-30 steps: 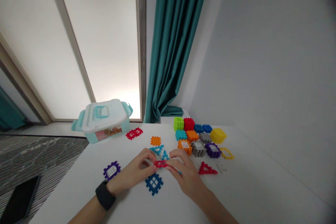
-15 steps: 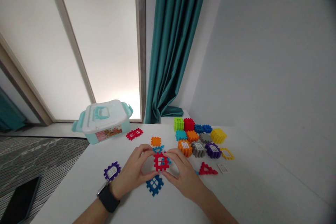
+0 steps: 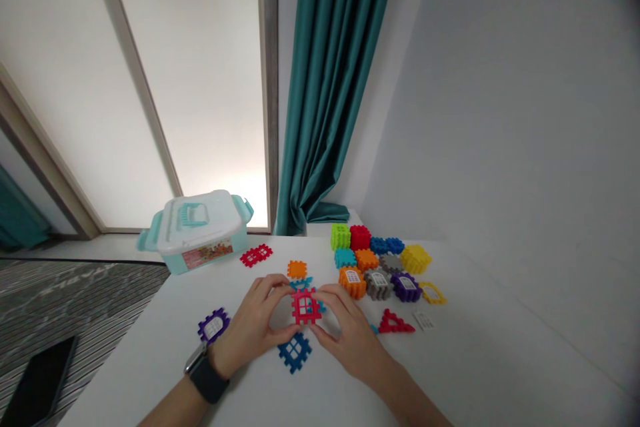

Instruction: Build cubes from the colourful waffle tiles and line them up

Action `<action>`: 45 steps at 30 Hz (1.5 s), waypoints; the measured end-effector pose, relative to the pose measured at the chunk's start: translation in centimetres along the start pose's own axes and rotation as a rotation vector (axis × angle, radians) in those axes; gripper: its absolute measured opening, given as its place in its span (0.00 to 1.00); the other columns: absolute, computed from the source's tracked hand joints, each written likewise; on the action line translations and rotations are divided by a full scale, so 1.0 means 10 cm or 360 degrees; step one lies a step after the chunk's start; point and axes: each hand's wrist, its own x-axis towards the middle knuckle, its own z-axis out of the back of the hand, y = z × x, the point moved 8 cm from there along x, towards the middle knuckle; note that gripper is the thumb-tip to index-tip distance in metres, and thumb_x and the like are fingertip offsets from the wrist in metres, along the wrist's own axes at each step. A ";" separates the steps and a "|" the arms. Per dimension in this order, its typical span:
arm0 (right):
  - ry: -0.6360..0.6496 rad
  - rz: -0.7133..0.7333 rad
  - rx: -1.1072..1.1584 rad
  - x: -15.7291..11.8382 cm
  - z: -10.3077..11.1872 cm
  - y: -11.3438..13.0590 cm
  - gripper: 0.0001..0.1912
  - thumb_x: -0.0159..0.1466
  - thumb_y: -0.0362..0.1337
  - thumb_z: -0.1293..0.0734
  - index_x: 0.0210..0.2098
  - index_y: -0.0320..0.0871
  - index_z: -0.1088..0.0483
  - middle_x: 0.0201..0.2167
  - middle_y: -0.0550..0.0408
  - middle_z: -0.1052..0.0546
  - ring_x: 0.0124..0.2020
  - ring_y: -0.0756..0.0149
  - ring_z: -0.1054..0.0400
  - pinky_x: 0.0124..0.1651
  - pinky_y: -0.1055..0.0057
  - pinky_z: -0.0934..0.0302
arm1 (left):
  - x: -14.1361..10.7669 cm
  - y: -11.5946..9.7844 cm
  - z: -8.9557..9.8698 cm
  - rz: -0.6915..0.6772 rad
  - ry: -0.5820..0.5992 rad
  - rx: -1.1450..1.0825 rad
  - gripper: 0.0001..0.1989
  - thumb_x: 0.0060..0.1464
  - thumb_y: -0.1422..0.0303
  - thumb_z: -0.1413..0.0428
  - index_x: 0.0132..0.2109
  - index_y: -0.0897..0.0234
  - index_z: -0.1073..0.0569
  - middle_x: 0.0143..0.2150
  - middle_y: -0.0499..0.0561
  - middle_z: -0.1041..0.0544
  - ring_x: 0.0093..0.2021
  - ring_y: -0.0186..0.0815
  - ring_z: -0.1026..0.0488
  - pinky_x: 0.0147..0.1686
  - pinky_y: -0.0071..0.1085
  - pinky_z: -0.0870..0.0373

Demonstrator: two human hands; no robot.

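Between my hands is a red square building tile with a window-like grid and notched edges. My left hand pinches its left side with thumb and fingers. On the tile's right side, my right hand grips the edge the same way. Behind the red tile light-blue pieces show in part; an orange tile lies just beyond them. A dark-blue window tile lies on the table below the hands. To the left of my left wrist sits a purple tile with an arched window.
Stacked tiles in several colours, among them a purple stack and a yellow stack, stand at the right. Nearer are a red triangle and a white window insert. A lidded box and a red piece are at the back left.
The red tile has tilted slightly and shifted a touch up and left between my fingers. Both hands keep their grip, and the other pieces have stayed put.
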 end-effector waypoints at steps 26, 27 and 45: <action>-0.0377 0.0074 -0.0732 -0.11 0.30 0.20 0.12 0.67 0.33 0.34 0.49 0.48 0.28 0.51 0.45 0.26 0.50 0.54 0.30 0.51 0.54 0.32 | 0.29 -0.18 -0.18 -0.0048 0.0021 -0.0035 0.24 0.52 0.68 0.35 0.55 0.60 0.31 0.54 0.58 0.29 0.52 0.47 0.29 0.51 0.44 0.27; -0.0373 0.0063 -0.0738 -0.13 0.32 0.18 0.11 0.67 0.33 0.34 0.49 0.48 0.28 0.51 0.46 0.26 0.50 0.54 0.30 0.51 0.54 0.32 | 0.31 -0.19 -0.22 -0.0053 0.0024 -0.0048 0.24 0.52 0.68 0.35 0.54 0.60 0.31 0.53 0.57 0.29 0.52 0.47 0.29 0.51 0.44 0.27; -0.0502 -0.0201 -0.0707 -0.24 0.89 -0.50 0.13 0.63 0.32 0.34 0.47 0.48 0.28 0.48 0.47 0.27 0.51 0.52 0.32 0.54 0.51 0.34 | 0.81 -0.23 -0.81 -0.0056 0.0185 -0.0164 0.21 0.58 0.67 0.43 0.58 0.61 0.33 0.53 0.57 0.28 0.51 0.46 0.28 0.51 0.44 0.29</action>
